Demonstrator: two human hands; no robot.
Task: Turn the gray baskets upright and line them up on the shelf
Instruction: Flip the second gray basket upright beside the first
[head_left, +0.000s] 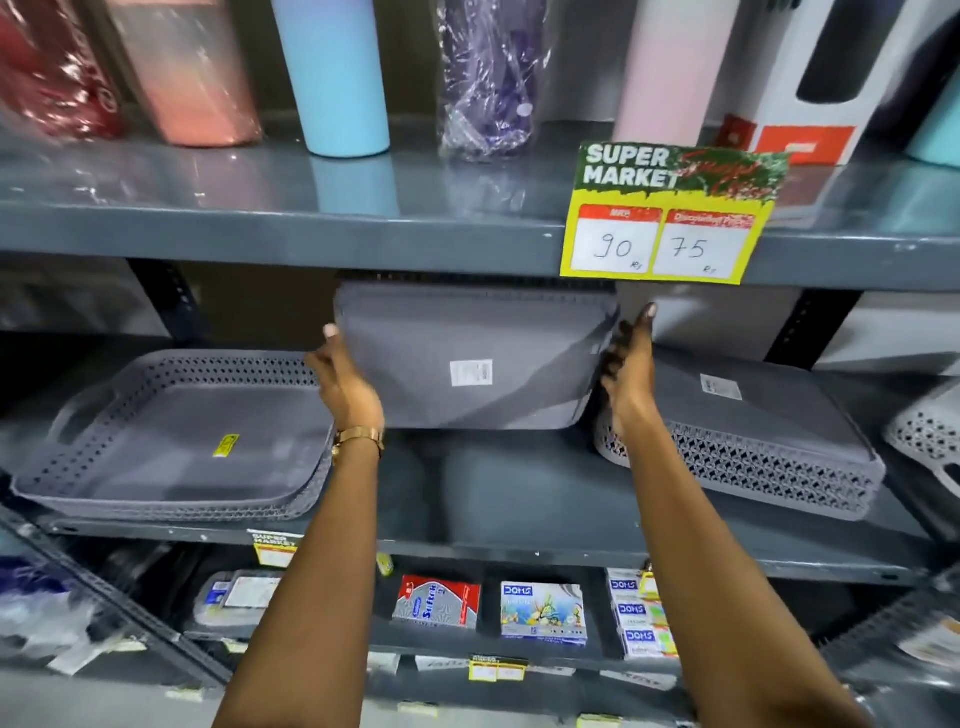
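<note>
A stack of gray baskets (467, 358) is tilted up on its edge in the middle of the shelf (519, 499), its flat bottom with a white label facing me. My left hand (343, 384) grips its left side and my right hand (631, 374) presses on its right side. To the left an upright stack of gray baskets (171, 441) rests on the shelf, open side up, with a yellow sticker inside. To the right another gray stack (753, 441) lies upside down, bottom up with a white label.
The upper shelf edge (311, 234) sits just above the held stack, carrying bottles and a yellow price sign (670, 218). A white basket (930, 441) lies at far right. Stationery packs (543, 613) fill the shelf below.
</note>
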